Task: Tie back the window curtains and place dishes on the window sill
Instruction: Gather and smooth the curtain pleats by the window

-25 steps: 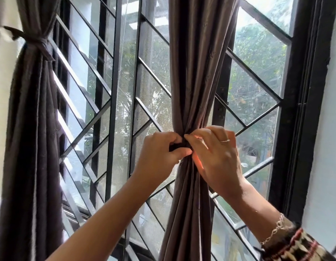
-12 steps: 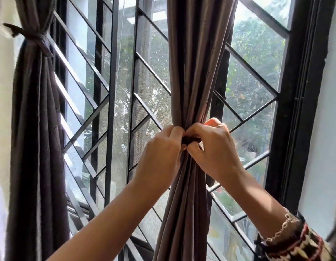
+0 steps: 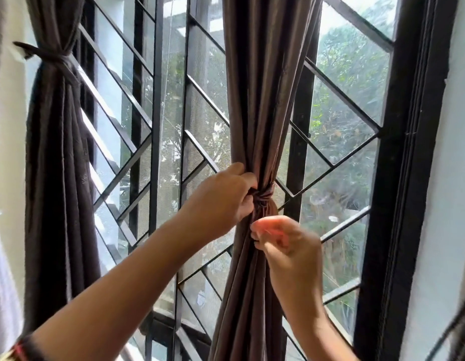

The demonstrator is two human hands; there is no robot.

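Head view | curtain (image 3: 255, 100) hung 12-to-6 o'clock; seemed soft, light, slippery | my left grip (image 3: 221, 201) clamped its tie knot (image 3: 264, 198) | my right grip (image 3: 286, 246) curled at knot's 5 o'clock, blurred, hold untellable | tie ends looked best to pull.

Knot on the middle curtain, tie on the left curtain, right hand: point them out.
Knot (image 3: 262, 197), head view, its wrapped middle.
Left tie (image 3: 55, 58), head view, the band's front.
Right hand (image 3: 288, 254), head view, the hand's middle.

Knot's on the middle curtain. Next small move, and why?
Likely a gentle tug with the right hand to snug the knot: the left hand grips at the knot, and the right is curled just below it, too blurred to show any hold.
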